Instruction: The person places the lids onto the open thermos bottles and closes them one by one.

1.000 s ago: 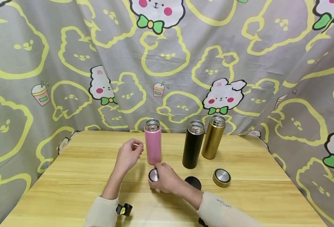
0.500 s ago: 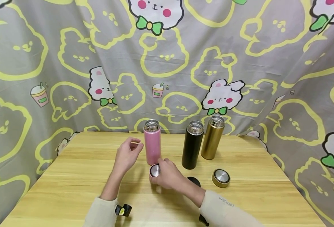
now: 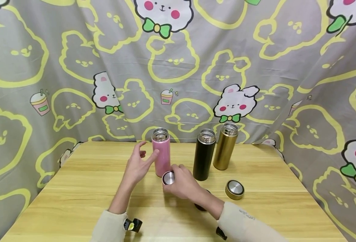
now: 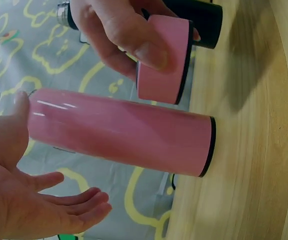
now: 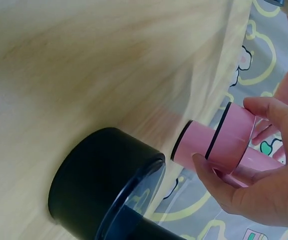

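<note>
My right hand (image 3: 184, 184) grips a pink bottle lid (image 3: 168, 178) with a silver top, thumb on one side and fingers on the other. In the left wrist view the lid (image 4: 161, 60) is held beside the lower half of a pink thermos bottle (image 4: 123, 132). That bottle (image 3: 162, 156) stands upright and uncapped in the head view, its steel neck showing. My left hand (image 3: 139, 165) is at the bottle's left side, fingers spread and thumb overlapping it in the head view. Nothing is held in the left hand (image 4: 38, 200).
An uncapped black bottle (image 3: 203, 159) and an uncapped gold bottle (image 3: 225, 149) stand to the right. A gold lid (image 3: 235, 190) lies on the wooden table (image 3: 75, 201). The black lid (image 5: 98, 185) is partly hidden under my right forearm in the head view. A patterned curtain (image 3: 178, 77) hangs behind.
My right hand has moved the pink lid up and rightward, closer to the pink bottle. My left hand's fingers have spread apart and its thumb has come to overlap the bottle.
</note>
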Available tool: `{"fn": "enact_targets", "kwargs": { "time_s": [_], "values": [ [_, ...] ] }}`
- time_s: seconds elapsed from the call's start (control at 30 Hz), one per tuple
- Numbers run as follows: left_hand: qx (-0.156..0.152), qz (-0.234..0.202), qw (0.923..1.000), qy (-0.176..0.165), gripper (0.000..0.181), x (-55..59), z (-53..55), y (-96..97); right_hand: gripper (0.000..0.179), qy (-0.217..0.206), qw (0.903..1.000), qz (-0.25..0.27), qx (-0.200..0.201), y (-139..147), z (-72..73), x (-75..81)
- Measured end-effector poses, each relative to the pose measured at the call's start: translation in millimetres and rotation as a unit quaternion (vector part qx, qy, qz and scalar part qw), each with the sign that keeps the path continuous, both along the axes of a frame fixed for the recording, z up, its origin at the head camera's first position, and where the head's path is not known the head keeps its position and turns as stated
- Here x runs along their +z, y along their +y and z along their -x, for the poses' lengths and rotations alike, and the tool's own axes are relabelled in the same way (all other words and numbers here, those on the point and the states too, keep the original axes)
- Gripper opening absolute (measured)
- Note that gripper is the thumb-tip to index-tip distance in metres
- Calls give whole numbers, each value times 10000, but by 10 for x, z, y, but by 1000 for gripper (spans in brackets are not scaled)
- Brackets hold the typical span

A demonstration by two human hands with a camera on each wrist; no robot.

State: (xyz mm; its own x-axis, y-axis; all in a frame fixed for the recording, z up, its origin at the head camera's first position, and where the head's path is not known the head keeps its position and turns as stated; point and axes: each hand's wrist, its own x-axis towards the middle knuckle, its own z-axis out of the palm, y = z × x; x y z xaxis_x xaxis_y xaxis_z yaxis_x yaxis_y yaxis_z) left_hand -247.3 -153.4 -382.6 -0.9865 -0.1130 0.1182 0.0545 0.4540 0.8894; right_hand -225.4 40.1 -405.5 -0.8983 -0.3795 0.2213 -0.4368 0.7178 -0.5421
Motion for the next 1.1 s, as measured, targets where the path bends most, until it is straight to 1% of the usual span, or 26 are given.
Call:
{"fn": "enact_targets", "kwargs": {
  "time_s": [0.13, 0.27, 0.5, 0.73, 0.9, 1.1],
  "values": [
    [-49, -1, 10000, -25, 93, -21, 31, 45, 41, -105, 9999, 65, -72, 38, -7, 26],
    [-98, 5, 10000, 11, 96, -16, 60, 111, 43, -194, 9997, 78, -110, 70, -18, 31],
    [-83, 8, 10000, -6, 98, -24, 80, 136, 42, -97, 9998, 87, -141, 140, -39, 42],
    [-189, -435, 9988, -74, 102, -89, 122, 156, 41, 78, 9997, 113, -187, 196, -34, 38],
    [-236, -654, 9976, -54, 103, -142, 154, 187, 42, 155, 9996, 139, -200, 228, -34, 34],
    [-213, -881, 9959, 33, 95, -205, 188, 236, 44, 139, 9996, 92, -208, 260, -35, 34]
  ]
}}
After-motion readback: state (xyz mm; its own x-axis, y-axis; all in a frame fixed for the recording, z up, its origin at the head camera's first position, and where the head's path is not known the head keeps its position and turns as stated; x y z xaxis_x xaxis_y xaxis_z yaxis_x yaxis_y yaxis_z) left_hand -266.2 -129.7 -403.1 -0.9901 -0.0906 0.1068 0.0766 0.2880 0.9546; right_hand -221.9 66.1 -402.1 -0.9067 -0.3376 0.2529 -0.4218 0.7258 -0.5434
